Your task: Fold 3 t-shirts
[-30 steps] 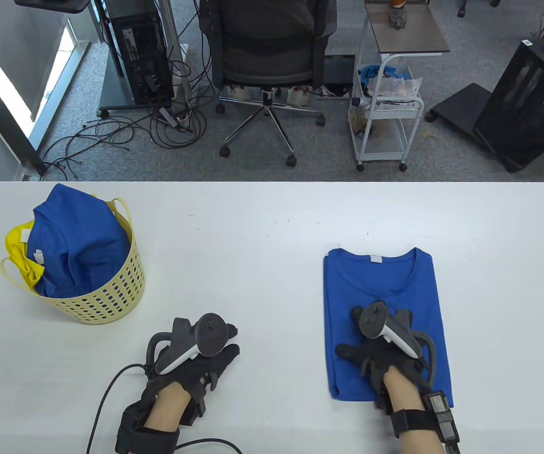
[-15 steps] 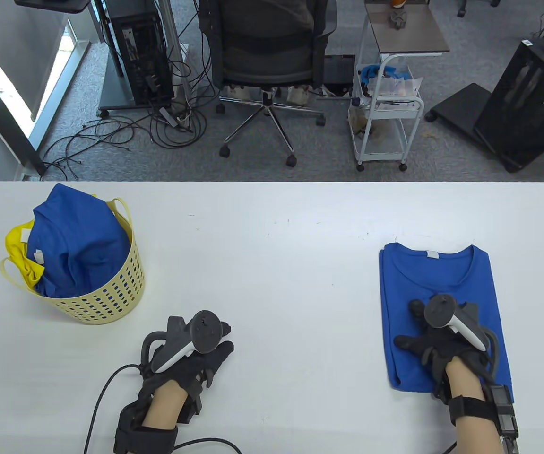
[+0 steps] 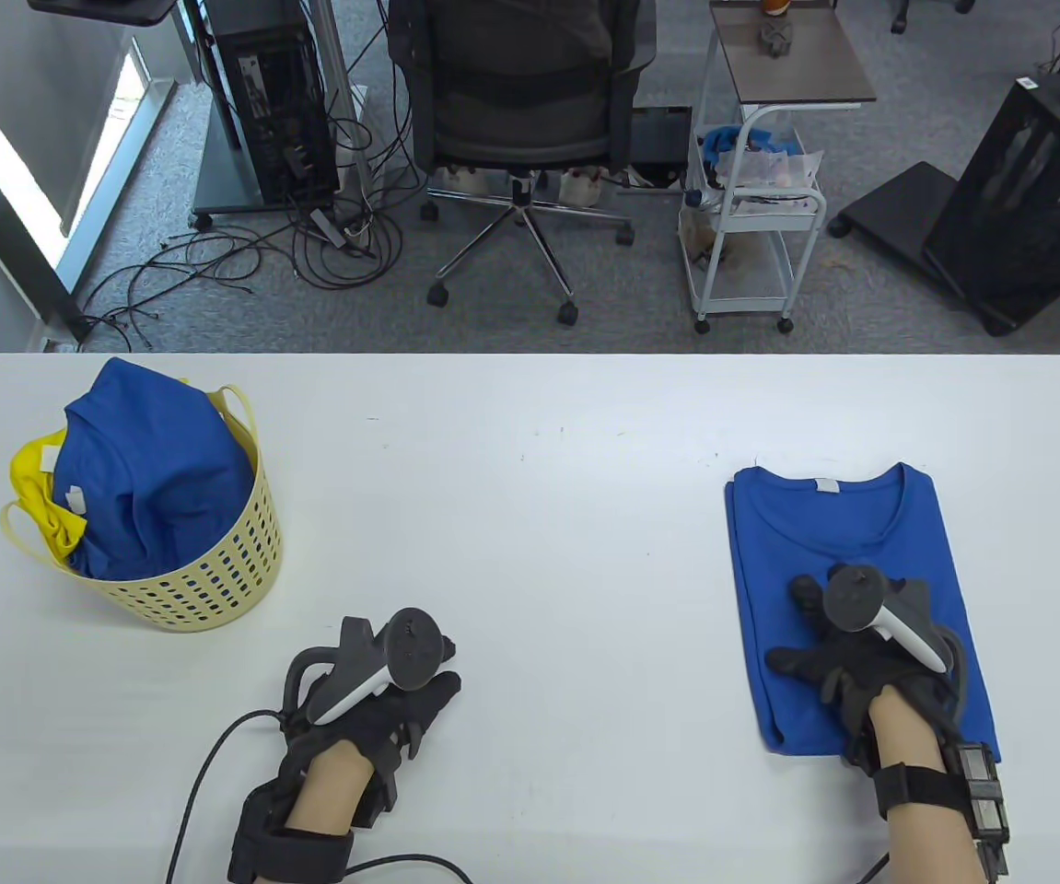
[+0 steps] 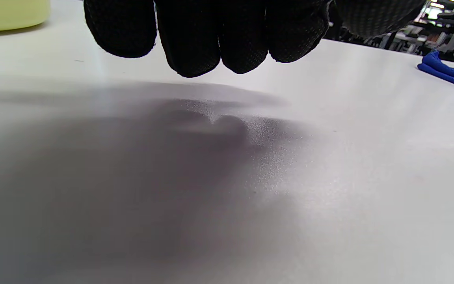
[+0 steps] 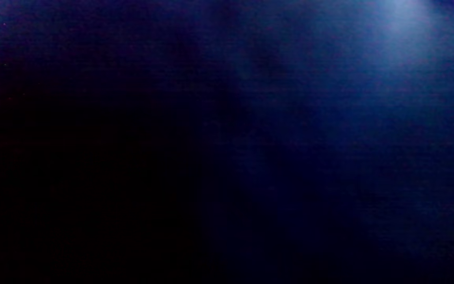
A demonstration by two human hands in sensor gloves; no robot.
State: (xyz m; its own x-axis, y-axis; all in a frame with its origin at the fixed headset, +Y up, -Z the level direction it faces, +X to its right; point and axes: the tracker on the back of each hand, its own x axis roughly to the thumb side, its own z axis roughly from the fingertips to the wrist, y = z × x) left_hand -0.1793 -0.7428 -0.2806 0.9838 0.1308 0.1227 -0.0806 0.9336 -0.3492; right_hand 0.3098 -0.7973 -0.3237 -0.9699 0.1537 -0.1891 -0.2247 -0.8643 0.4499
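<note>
Container: one pale yellow perforated basket (image 3: 207,575) stands at the far left of the white table (image 3: 530,442), set in from the left edge. It holds a crumpled blue t-shirt (image 3: 147,479) heaped above the rim, and a yellow t-shirt (image 3: 37,497) bunched against the basket's left side and spilling over the rim. In the left wrist view only a strip of the basket wall (image 4: 10,14) shows, at the top left corner.

Folded item: a folded blue t-shirt (image 3: 847,534) lies flat on the right part of the table, neckline toward the far side. Bare table shows between its right side and the table's right edge, and more between its near hem and the near edge.

Right hand (image 3: 847,668): lies palm-down on the near half of the folded shirt, fingers spread and flat on the cloth. The right wrist view is filled with dark blue fabric; no detail can be read.

Left hand (image 3: 391,714): palm-down over bare table near the front edge, fingers (image 4: 189,35) straight and pressed together, holding nothing.

Open room: a wide bare stretch of table separates basket and folded shirt; the far strip is also bare.
</note>
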